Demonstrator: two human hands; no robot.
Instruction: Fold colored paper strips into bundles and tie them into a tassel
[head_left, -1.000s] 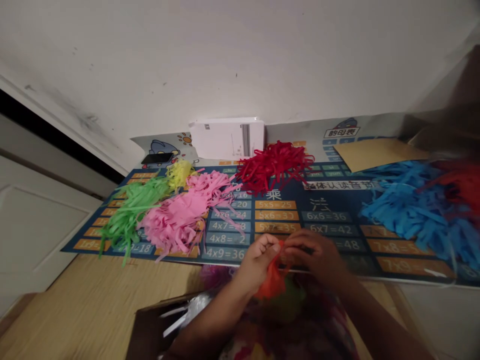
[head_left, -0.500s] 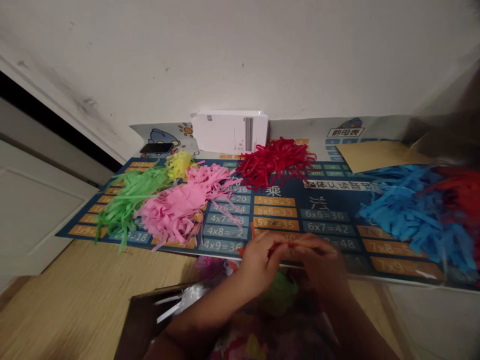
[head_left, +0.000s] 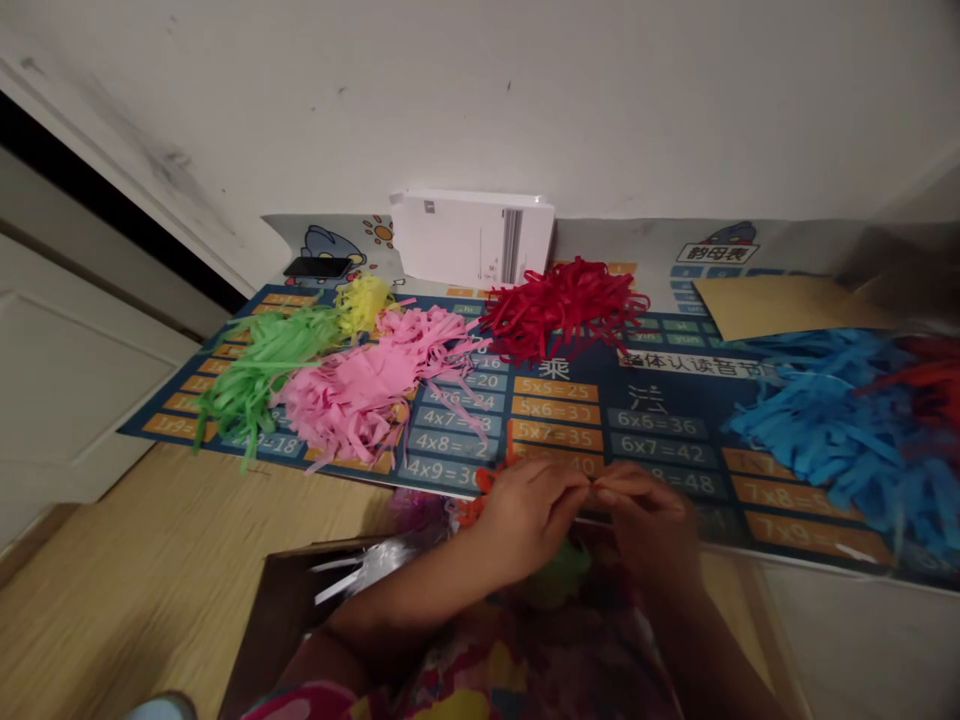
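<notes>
My left hand point(head_left: 525, 515) and my right hand point(head_left: 651, 520) meet fingertip to fingertip over the near edge of a blue multiplication-table mat point(head_left: 652, 425). Both are pinched on a thin orange paper strip point(head_left: 484, 495) whose curled end sticks out left of my left hand. Heaps of cut paper strips lie on the mat: green point(head_left: 259, 375), yellow point(head_left: 361, 302), pink point(head_left: 367, 385), red point(head_left: 564, 308) and blue point(head_left: 832, 420).
A white box point(head_left: 472, 238) leans on the wall behind the mat, with a black phone point(head_left: 316, 267) to its left. A brown sheet point(head_left: 772, 303) lies at the back right. A dark cardboard box point(head_left: 292, 610) with silvery strips stands on the wooden floor near my left arm.
The bunched orange paper that hung under my hands a second ago is now drawn out into a thin strip between my fingertips. My view has tilted slightly; the heaps have not moved.
</notes>
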